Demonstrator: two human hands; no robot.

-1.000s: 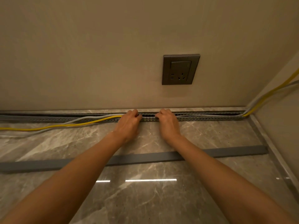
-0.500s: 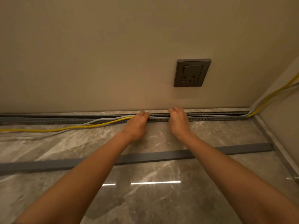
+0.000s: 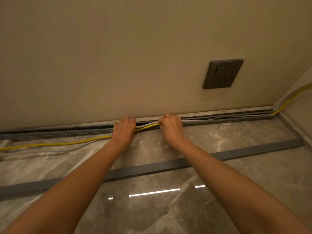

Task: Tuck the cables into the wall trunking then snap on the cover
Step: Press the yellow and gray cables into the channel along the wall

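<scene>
Cables (image 3: 94,141) half tucked: right hand (image 3: 172,127) pinches yellow and grey at trunking (image 3: 67,131), left hand (image 3: 124,129) fingers curled pressing beside; feed leftward bit by bit, cover (image 3: 152,168) waits near on floor

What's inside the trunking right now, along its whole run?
Right of the right hand, grey cables lie inside the trunking. Left of the left hand it looks empty; the yellow cable lies on the floor. The hands hide the middle.
</scene>
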